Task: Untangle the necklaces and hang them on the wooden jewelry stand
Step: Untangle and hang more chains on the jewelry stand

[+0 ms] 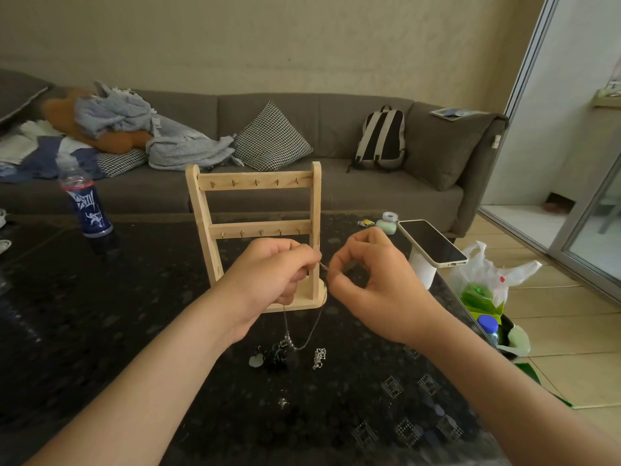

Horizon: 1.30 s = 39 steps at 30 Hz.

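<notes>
A wooden jewelry stand (255,210) with two rows of small hooks stands upright on the dark table (100,331); no necklace hangs on it. My left hand (268,274) and my right hand (366,274) are raised in front of its base, each pinching one end of a thin silver chain necklace (311,334). The chain droops in a loop down to the table, where its pendant end meets a dark tangled heap of jewelry (274,356). A separate small silver chain piece (319,357) lies just right of the heap.
A blue drink bottle (89,203) stands at the table's back left. A phone (431,243) rests on a white holder at the right, with a small jar (388,223) behind it. A plastic bag (487,280) sits on the floor at right. A grey sofa (386,193) runs behind.
</notes>
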Motion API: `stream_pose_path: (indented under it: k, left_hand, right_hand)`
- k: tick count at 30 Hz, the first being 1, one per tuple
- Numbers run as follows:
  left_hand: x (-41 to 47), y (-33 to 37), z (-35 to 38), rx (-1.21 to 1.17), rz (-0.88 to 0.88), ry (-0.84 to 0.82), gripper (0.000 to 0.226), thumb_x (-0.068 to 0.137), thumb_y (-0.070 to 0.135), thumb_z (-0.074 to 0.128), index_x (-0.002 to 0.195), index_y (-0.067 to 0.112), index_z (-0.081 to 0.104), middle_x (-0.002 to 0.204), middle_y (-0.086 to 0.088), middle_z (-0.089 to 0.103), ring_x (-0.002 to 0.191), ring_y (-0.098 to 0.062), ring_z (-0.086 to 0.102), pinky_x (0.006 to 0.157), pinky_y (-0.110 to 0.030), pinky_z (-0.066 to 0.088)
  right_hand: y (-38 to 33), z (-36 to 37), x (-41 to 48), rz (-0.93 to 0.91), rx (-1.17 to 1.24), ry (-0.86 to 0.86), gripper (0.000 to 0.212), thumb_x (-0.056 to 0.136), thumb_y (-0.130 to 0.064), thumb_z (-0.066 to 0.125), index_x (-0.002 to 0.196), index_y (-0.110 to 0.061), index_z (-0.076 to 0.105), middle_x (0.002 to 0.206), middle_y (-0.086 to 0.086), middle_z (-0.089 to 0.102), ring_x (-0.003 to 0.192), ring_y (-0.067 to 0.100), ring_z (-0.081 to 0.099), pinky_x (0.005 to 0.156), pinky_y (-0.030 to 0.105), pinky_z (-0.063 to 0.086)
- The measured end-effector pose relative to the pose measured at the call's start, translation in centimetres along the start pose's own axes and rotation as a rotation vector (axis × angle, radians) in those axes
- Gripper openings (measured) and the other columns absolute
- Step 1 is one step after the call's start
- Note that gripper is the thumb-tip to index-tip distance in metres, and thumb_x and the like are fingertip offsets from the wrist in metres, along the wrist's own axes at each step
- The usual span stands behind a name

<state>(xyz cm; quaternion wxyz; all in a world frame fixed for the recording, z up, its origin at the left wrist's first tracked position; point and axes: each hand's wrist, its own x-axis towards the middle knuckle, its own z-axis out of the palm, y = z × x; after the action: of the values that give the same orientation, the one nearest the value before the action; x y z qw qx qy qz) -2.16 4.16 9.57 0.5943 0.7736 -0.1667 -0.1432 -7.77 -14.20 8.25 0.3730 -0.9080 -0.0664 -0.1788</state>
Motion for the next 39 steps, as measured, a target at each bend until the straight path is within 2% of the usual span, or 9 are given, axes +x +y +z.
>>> stream_pose_path:
  k: [5,9,13,16,21,25,30,34,39]
  left_hand:
    - [-0.1,0.1,-0.1,0.045,-0.035,0.014,0.024,0.102,0.033,0.066,0.098,0.013,0.080,0.061,0.001,0.038,0.054,-0.010,0.039,0.059,-0.028,0.038]
    - [-0.3,0.1,-0.1,0.087,-0.013,0.010,0.015,0.098,0.032,0.072,0.097,0.022,0.084,0.052,0.017,0.049,0.063,-0.011,0.043,0.064,-0.029,0.037]
    - [-0.1,-0.4,-0.3,0.125,0.063,0.045,0.005,0.092,0.025,0.080,0.092,0.026,0.085,0.057,0.027,0.060,0.069,0.000,0.057,0.069,-0.028,0.039]
    - [0.1,-0.6,-0.3,0.117,0.095,0.057,0.006,0.093,0.024,0.079,0.091,0.025,0.085,0.060,0.024,0.062,0.062,0.007,0.057,0.069,-0.027,0.040]
    - [0.2,-0.8,-0.3,0.044,0.082,0.072,0.010,0.095,0.025,0.076,0.089,0.023,0.084,0.057,0.014,0.058,0.062,-0.011,0.048,0.064,-0.033,0.041]
    - [0.1,-0.7,-0.3,0.000,0.091,0.026,0.015,0.099,0.024,0.071,0.091,0.019,0.084,0.074,-0.007,0.061,0.061,-0.018,0.046,0.058,-0.029,0.041]
    - [0.6,-1.0,0.0,-0.002,0.093,0.062,0.016,0.099,0.025,0.070,0.093,0.022,0.083,0.058,0.010,0.057,0.055,-0.007,0.045,0.056,-0.027,0.039]
    - [0.9,-1.2,0.0,0.017,0.112,0.054,0.012,0.099,0.023,0.070,0.094,0.023,0.082,0.076,-0.007,0.069,0.064,-0.014,0.056,0.062,-0.030,0.046]
    - [1.5,-1.6,-0.1,0.055,0.118,0.078,0.008,0.098,0.022,0.072,0.096,0.024,0.080,0.089,-0.001,0.076,0.075,-0.016,0.070,0.068,-0.030,0.054]
  right_hand:
    - [0.4,0.0,0.0,-0.081,-0.101,0.078,0.008,0.083,-0.031,0.080,0.082,-0.033,0.073,0.105,-0.010,0.051,0.104,0.005,0.051,0.083,0.008,0.039]
    - [0.7,0.4,0.2,-0.151,-0.183,0.140,0.007,0.083,-0.033,0.080,0.083,-0.032,0.073,0.103,-0.007,0.048,0.105,0.015,0.044,0.092,0.026,0.038]
    - [0.6,0.6,0.2,-0.174,-0.221,0.193,0.009,0.082,-0.041,0.075,0.084,-0.033,0.073,0.105,-0.009,0.046,0.105,0.013,0.036,0.093,0.034,0.041]
    - [0.7,0.7,0.2,-0.186,-0.256,0.237,0.008,0.083,-0.037,0.081,0.083,-0.032,0.074,0.106,-0.009,0.046,0.104,0.014,0.036,0.092,0.037,0.042]
    - [0.8,0.7,0.3,-0.210,-0.289,0.289,0.008,0.083,-0.034,0.084,0.083,-0.029,0.078,0.108,-0.008,0.046,0.106,0.014,0.035,0.089,0.037,0.039]
    - [0.9,0.7,0.4,-0.216,-0.303,0.290,0.007,0.086,-0.036,0.082,0.092,-0.032,0.082,0.110,-0.008,0.045,0.107,0.014,0.034,0.091,0.034,0.032]
    - [1.2,1.2,0.6,-0.182,-0.263,0.277,0.013,0.094,-0.037,0.074,0.104,-0.036,0.083,0.112,-0.008,0.048,0.108,0.014,0.035,0.091,0.035,0.033]
    - [1.2,1.4,0.9,-0.147,-0.207,0.286,0.009,0.092,-0.036,0.078,0.100,-0.037,0.082,0.111,-0.009,0.049,0.109,0.011,0.036,0.094,0.037,0.036]
    - [1.4,1.4,1.2,-0.126,-0.188,0.284,0.010,0.090,-0.027,0.084,0.097,-0.034,0.083,0.111,-0.011,0.047,0.110,0.010,0.036,0.096,0.044,0.043]
